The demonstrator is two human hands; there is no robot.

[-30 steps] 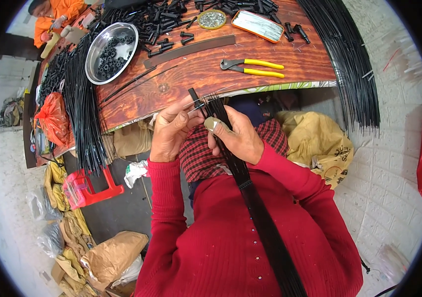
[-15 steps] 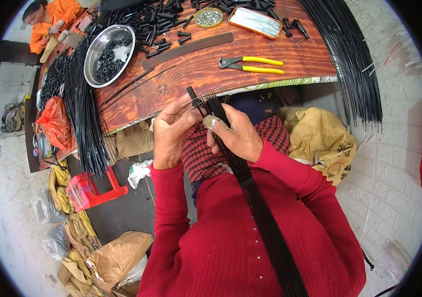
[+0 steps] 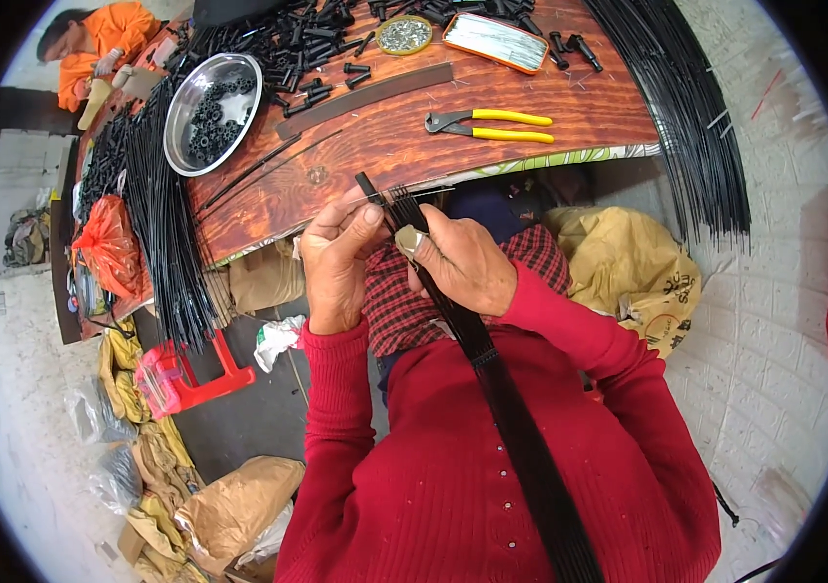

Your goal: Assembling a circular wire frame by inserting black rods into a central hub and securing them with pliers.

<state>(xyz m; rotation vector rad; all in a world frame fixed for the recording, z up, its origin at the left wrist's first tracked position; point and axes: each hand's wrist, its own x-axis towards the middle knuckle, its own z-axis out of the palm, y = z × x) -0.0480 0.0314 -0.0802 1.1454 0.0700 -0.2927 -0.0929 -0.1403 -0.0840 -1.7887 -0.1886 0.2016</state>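
My left hand (image 3: 336, 277) pinches a short black tubular piece (image 3: 366, 185) between thumb and fingers, with its top sticking up above them. My right hand (image 3: 467, 264) is closed around a long flat bundle of thin black rods (image 3: 521, 418), which runs down across my red sweater. The upper ends of the rods fan out between the two hands, close to the black piece. A thin pale wire (image 3: 436, 189) lies across these ends. On my right thumb sits a tan-and-grey cover (image 3: 408, 240). My left fingertips are partly hidden behind the thumb.
On the red-brown table (image 3: 336, 160) lie yellow-handled pliers (image 3: 501, 126), a metal bowl (image 3: 169, 126) of black rings, a tray (image 3: 496, 44) of pale wires and a dish (image 3: 404, 35). Black rods (image 3: 156, 214) overhang its edge. A person in orange (image 3: 122, 29) sits far left.
The black piece has tipped further left, and my left thumb has moved up onto it. A pale wire now shows across the rod ends. My right hand keeps its hold.
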